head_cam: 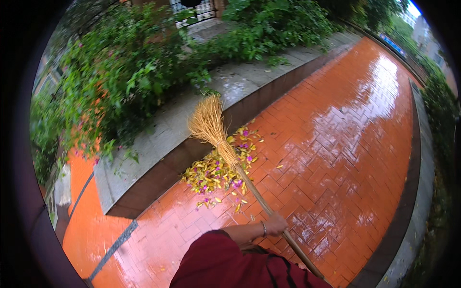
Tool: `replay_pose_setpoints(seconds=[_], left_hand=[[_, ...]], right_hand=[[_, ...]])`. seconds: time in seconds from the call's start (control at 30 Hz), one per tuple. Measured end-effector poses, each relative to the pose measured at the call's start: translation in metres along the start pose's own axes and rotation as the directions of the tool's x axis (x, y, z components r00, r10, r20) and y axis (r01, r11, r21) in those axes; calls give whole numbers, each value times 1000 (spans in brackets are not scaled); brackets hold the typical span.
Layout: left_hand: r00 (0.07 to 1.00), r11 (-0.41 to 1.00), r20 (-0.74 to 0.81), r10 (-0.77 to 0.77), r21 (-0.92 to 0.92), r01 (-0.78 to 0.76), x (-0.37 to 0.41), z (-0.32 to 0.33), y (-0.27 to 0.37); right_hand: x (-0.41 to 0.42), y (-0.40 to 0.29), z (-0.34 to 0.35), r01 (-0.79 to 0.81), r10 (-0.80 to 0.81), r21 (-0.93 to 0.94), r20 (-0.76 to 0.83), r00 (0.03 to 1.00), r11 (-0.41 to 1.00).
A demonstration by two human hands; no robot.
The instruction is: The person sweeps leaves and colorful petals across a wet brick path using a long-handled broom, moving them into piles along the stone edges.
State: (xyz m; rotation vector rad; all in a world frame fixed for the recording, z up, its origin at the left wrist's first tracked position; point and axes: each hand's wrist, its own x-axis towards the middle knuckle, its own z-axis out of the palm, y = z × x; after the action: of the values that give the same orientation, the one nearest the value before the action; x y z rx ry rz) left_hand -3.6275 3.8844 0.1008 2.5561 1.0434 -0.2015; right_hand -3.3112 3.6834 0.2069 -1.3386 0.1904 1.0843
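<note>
My left hand (pixel 276 224) is closed around the wooden handle of a straw broom (pixel 210 126), with a bracelet at its wrist. The broom's bristles point up and away, their spread tips over the top of a low stone ledge. Beneath the lower bristles, a pile of yellow leaves and purple petals (pixel 209 172) lies on the wet orange paving, against the ledge's side. The handle runs down to the right past my dark red clothing. My right hand is out of view.
The low stone ledge (pixel 144 158) runs diagonally beside the paving (pixel 324 187). Leafy green bushes (pixel 144 72) overhang it. A grey kerb (pixel 419 180) borders the right side, with plants beyond. The paving looks wet and reflective. A metal gate (pixel 201 10) stands at the top.
</note>
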Motion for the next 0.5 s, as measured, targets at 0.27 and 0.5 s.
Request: replay_pose_setpoints(seconds=[0.27,0.5], left_hand=[[930,921,-42,365,-130,-367,78,-44,67],[795,814,172,581,-143,-563,158,-110,134]], right_hand=[[-22,-59,-73,232,-194,132,-251,948,964],[-1,-107,-124,427,-218,338,-510,832,838]])
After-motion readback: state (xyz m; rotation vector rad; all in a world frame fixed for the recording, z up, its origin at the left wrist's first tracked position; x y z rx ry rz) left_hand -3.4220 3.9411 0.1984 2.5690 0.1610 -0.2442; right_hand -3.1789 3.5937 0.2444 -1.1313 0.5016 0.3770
